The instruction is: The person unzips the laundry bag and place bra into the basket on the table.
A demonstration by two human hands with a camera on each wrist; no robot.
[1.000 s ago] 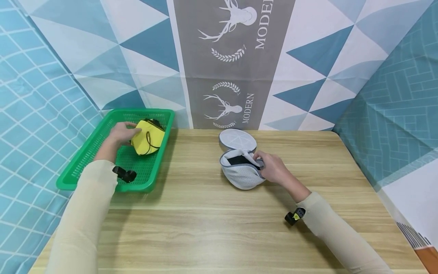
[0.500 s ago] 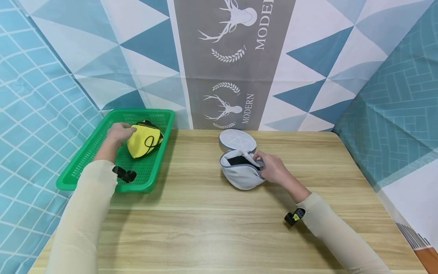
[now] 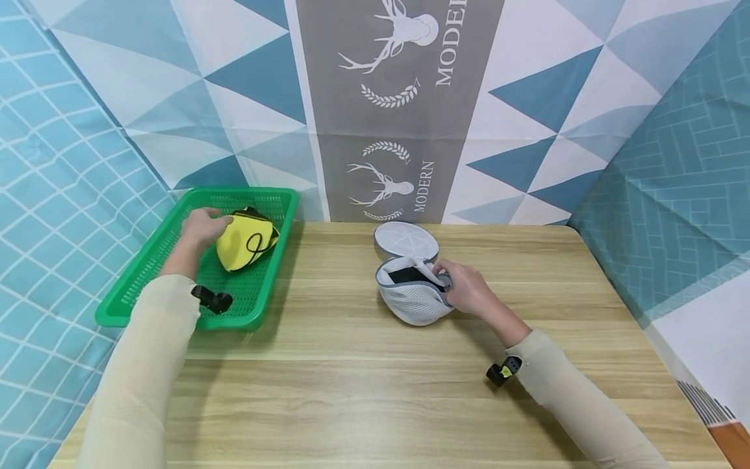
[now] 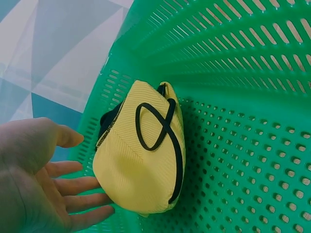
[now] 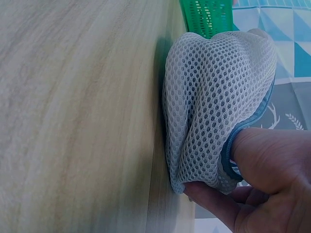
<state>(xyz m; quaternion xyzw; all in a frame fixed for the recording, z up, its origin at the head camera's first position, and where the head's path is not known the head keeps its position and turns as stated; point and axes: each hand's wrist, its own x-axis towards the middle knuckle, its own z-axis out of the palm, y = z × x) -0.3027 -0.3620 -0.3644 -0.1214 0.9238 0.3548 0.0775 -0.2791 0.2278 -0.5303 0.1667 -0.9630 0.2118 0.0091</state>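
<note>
In the head view, my left hand (image 3: 203,228) is over a green plastic basket (image 3: 265,296). Its fingers are spread and fairly straight in the left wrist view, with the fingertips at the edge of a yellow ribbed fabric item (image 4: 141,165) that has a thin black cord and dark trim. Whether they touch it I cannot tell. My right hand (image 3: 465,286) grips the grey-trimmed rim of a white mesh laundry bag (image 3: 416,305), thumb and fingers on either side of the mesh. The bag's round lid (image 3: 407,240) is folded back, and something black (image 3: 410,273) shows inside.
Both the basket and the bag stand on a wood-grain table (image 3: 351,404). A patterned cloth backdrop (image 3: 398,117) rises along the table's back edge, with blue cloth on both sides. The basket's slotted walls (image 4: 252,43) surround the yellow item.
The yellow item has dropped slightly left and lower in the basket, out of my left hand's grasp. My left hand shifted a little left. The right hand and bag stay put.
</note>
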